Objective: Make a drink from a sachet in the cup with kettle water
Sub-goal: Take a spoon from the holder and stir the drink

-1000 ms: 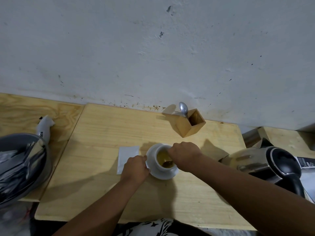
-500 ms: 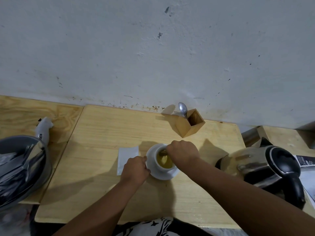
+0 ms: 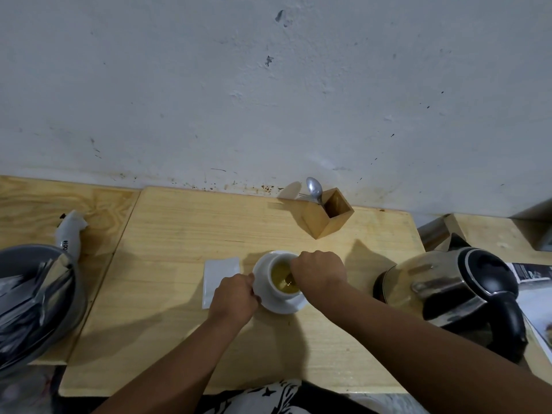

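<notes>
A white cup (image 3: 278, 294) stands on a white saucer (image 3: 286, 307) in the middle of the wooden table (image 3: 185, 228). The cup holds a yellowish drink (image 3: 279, 277). My right hand (image 3: 318, 270) is closed over the cup's right rim, holding what looks like a small spoon (image 3: 289, 283) dipped in the liquid. The hand hides its handle. My left hand (image 3: 234, 297) pinches the saucer's left rim. A flat white sachet (image 3: 219, 271) lies just left of the saucer. The steel kettle (image 3: 448, 288) with a black lid and handle stands to the right.
A wooden cutlery holder (image 3: 325, 216) with a spoon (image 3: 314, 186) and a fork stands at the back near the wall. A grey bowl lined with crumpled foil (image 3: 30, 300) and a white bottle (image 3: 70, 234) are at the left. Printed packaging (image 3: 531, 273) lies behind the kettle.
My right hand has shifted a little over the cup and the dark shape in the drink has moved round. My left hand stays on the saucer.
</notes>
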